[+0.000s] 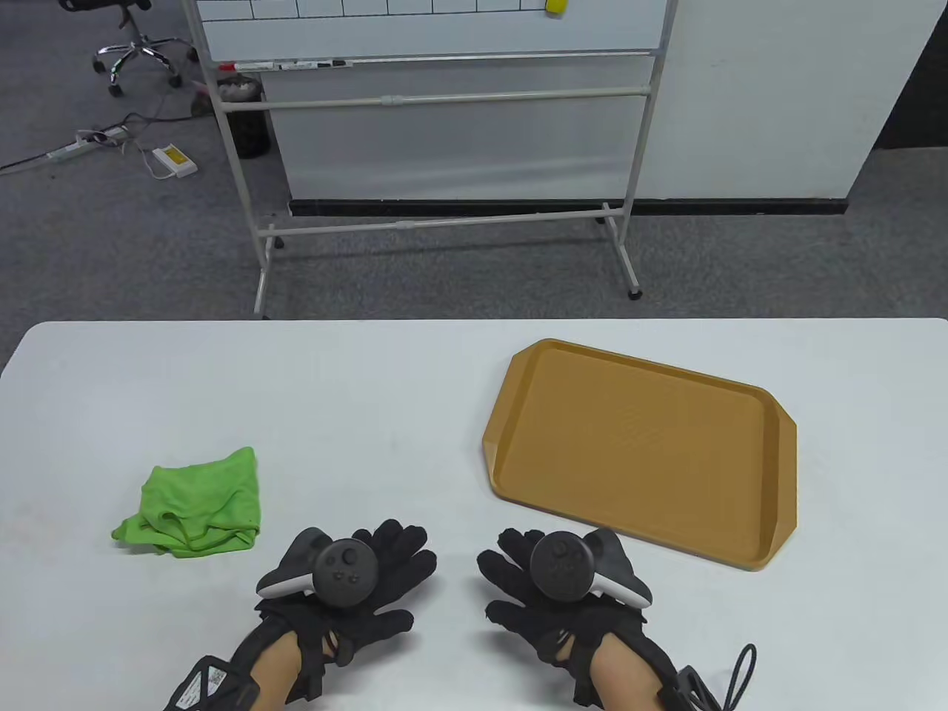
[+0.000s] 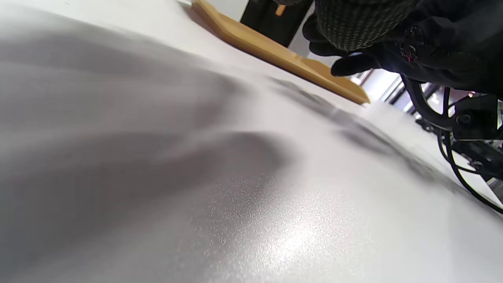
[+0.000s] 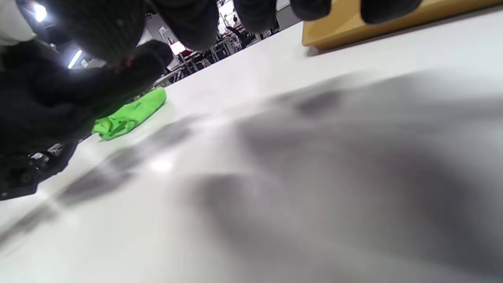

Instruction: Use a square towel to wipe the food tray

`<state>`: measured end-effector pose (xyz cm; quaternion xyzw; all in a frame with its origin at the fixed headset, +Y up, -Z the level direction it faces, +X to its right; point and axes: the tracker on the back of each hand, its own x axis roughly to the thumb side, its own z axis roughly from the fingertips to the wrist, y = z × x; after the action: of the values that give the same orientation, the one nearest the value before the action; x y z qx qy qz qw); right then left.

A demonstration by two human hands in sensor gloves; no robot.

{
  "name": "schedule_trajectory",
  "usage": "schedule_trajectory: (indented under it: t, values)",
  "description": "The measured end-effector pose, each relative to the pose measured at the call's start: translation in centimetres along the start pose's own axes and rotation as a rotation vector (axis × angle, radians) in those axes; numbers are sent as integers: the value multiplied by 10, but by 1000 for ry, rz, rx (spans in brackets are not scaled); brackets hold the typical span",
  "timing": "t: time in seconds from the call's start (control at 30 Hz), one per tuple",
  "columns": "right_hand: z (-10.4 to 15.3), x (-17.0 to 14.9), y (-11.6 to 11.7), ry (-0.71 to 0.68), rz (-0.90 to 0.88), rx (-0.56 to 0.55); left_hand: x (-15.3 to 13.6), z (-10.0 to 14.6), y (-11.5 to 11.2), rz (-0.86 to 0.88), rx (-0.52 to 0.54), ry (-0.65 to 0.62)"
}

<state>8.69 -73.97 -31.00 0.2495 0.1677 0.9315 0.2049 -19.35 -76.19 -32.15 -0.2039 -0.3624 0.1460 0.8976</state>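
Table view: lay flat, palms down, both the left hand [image 1: 348, 585] and the right hand [image 1: 563, 585], fingers spread, holding nothing. Sat crumpled just beyond and left of the left hand, a green towel [image 1: 196, 511]. Rested just beyond and right of the right hand, a tan tray [image 1: 644, 444].

Left wrist view: showed the tray [image 2: 275, 49] far past the table [image 2: 235, 196].

Right wrist view: showed the towel [image 3: 129, 114] beyond the left hand.

Tray [image 3: 346, 27] mostly beyond right wrist view's top edge.
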Motion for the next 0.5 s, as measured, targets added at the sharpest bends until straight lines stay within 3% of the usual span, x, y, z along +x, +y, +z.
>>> schedule_trajectory:
  t: [0.5]
  values:
    - [3, -3, 1, 22, -12, 7, -1, 1, 0, -15, 12, 4]
